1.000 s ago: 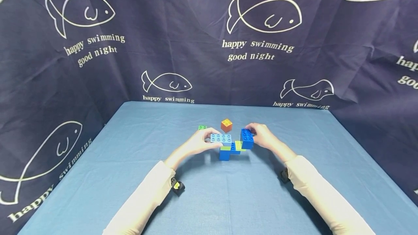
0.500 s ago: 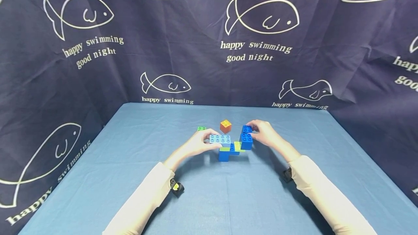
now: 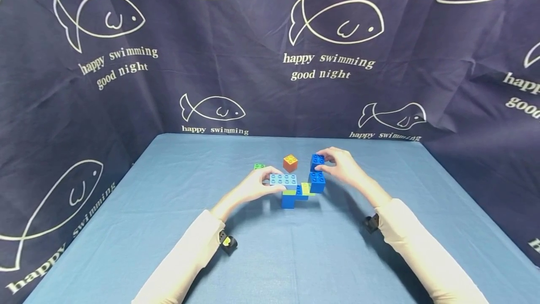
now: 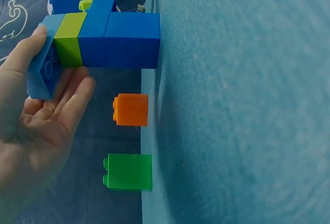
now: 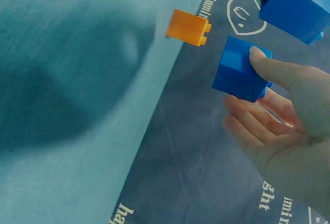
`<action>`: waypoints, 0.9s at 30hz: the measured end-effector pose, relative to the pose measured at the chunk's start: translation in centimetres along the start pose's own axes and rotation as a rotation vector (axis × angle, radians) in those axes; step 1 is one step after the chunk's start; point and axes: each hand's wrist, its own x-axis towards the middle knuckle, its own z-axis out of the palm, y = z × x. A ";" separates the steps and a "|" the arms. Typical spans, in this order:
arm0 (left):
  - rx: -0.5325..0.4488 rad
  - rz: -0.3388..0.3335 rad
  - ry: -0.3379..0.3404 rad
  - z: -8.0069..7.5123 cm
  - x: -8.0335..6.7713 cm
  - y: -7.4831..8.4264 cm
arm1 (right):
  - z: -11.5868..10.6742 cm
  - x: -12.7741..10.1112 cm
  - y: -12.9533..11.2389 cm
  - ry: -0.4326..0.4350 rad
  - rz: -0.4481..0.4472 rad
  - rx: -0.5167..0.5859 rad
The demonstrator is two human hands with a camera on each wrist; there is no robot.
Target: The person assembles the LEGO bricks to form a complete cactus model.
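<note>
My left hand (image 3: 258,184) grips a light blue toy brick (image 3: 283,180) on the left end of a stacked assembly, thumb in front and fingers behind. Beneath that brick come a lime brick (image 4: 69,38) and dark blue bricks (image 4: 132,39) down to the table. On the assembly's right side, a lime piece (image 3: 306,187) lies under a dark blue brick (image 3: 317,183). My right hand (image 3: 341,167) pinches a separate small dark blue brick (image 5: 241,69) between thumb and fingers, just behind the assembly's right end. In the right wrist view a gap shows between this brick and the assembly.
An orange brick (image 3: 290,163) stands on the blue-covered table (image 3: 270,257) behind the assembly. Left of it is a green brick (image 4: 129,172), partly hidden by my left hand in the head view. A dark printed curtain (image 3: 270,50) rises beyond the table's back edge.
My right hand has moved back and up with the small dark blue brick, drawing it apart from the assembly's right-hand blue brick. The left hand keeps its hold with little movement.
</note>
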 end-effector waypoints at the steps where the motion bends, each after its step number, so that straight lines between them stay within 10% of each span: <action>1: 0.003 0.004 0.001 0.0 0.0 0.0 | -0.2 0.1 -0.1 0.003 0.005 -0.003; 27: 0.079 -0.021 0.003 -0.1 -0.2 0.6 | -1.6 0.8 -1.6 0.061 -0.013 0.037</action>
